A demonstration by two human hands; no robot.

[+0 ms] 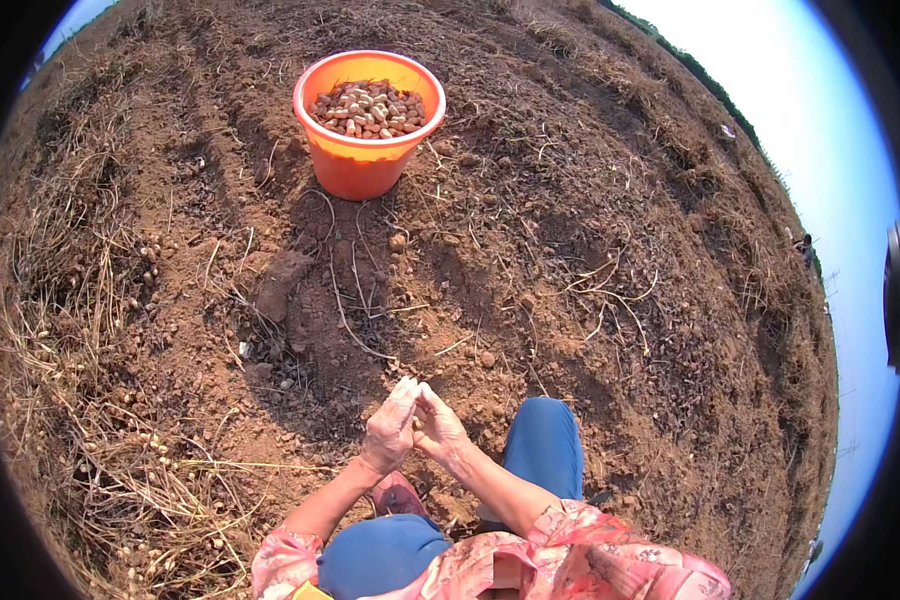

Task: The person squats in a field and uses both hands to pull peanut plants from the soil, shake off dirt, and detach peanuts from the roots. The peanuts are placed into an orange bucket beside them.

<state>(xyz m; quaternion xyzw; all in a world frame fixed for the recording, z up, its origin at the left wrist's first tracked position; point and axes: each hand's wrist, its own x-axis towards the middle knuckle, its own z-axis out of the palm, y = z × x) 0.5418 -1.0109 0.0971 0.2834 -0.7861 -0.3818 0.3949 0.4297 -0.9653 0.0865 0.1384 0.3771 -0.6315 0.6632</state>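
Both hands meet low in the middle of the head view, above loose brown soil. My left hand [390,433] is turned with its back to me, and its fingertips touch those of the other hand. My right hand [442,431] is cupped, with a small pale thing that looks like a peanut pod [418,423] against its palm. What lies between the fingers of the left hand is hidden. Farther out stands an orange plastic bucket [364,169], upright on the ground, partly filled with unshelled peanuts [371,112].
Dried peanut plants [150,480] with pods attached lie heaped along the left. Thin dry stems [615,292] are scattered over the clods. My bent knees in blue trousers [544,442] and a reddish shoe [397,495] are close to the hands. A distant person [805,249] appears at right.
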